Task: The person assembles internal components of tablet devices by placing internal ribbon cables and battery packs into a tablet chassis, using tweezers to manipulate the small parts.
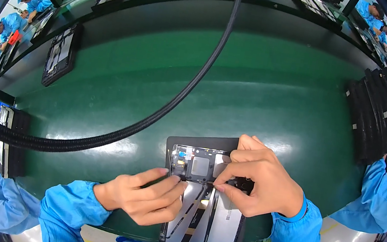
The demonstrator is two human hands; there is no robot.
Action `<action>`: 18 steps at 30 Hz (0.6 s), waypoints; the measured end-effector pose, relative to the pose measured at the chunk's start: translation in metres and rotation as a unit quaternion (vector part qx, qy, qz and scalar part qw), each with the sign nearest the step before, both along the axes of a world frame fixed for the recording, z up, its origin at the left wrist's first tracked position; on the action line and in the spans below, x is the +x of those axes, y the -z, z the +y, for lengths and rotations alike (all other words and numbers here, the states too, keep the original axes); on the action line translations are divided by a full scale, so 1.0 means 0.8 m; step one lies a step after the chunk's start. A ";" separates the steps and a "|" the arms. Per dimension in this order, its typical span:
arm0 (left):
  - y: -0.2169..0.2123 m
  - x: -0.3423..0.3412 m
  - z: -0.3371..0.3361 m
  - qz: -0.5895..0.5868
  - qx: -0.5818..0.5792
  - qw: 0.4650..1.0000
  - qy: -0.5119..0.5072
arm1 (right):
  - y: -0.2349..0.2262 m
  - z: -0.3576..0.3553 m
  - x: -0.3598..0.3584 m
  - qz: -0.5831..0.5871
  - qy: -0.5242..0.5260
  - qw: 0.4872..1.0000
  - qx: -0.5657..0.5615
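Note:
An opened tablet [228, 216] in a black tray-like frame lies at the near edge of the green bench, in front of me. Its upper part shows a dark circuit board with a silver square; below are silver-white panels crossed by thin black strips. My left hand [148, 197] rests over the tablet's left side, fingers loosely bent and apart, tips near the board's lower edge. My right hand [262, 180] reaches over from the right. Its thumb and index finger pinch together at the board's lower edge, by a thin black cable; what lies between them is too small to make out.
A thick black braided cable [176, 99] arcs above the bench [275, 114]. Another opened tablet [61, 54] lies at the far left; more sit on the raised line [172, 1] behind. Black trays [376, 117] are stacked at right. Co-workers in blue sit on both sides.

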State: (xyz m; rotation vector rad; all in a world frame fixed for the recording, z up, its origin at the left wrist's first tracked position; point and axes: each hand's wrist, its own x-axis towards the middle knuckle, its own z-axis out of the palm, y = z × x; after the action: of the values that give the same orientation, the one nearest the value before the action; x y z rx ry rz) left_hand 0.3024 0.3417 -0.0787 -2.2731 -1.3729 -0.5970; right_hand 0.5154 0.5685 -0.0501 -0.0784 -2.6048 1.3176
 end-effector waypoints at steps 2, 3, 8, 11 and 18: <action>0.001 -0.003 0.014 0.025 -0.059 0.994 0.086 | -0.002 0.007 0.005 -0.010 -0.003 1.000 0.002; 0.002 0.002 0.016 -0.004 -0.059 0.995 0.075 | -0.004 0.011 0.008 -0.019 -0.008 1.000 0.002; -0.013 0.034 0.037 -0.088 -0.135 0.976 0.144 | -0.030 0.033 0.033 -0.098 0.009 0.995 -0.023; -0.003 0.061 0.033 -0.254 -0.254 0.903 0.237 | -0.031 0.044 0.037 -0.165 0.011 0.985 -0.042; -0.030 0.089 0.036 -0.272 -0.255 0.914 0.158 | -0.032 0.053 0.039 -0.246 -0.012 0.967 -0.057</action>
State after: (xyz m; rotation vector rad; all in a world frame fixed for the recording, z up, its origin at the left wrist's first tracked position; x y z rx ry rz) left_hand 0.3733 0.3708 -0.0545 -2.9326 -1.5513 -1.1624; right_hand 0.5465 0.6109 -0.0244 -0.4495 -2.9261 1.6289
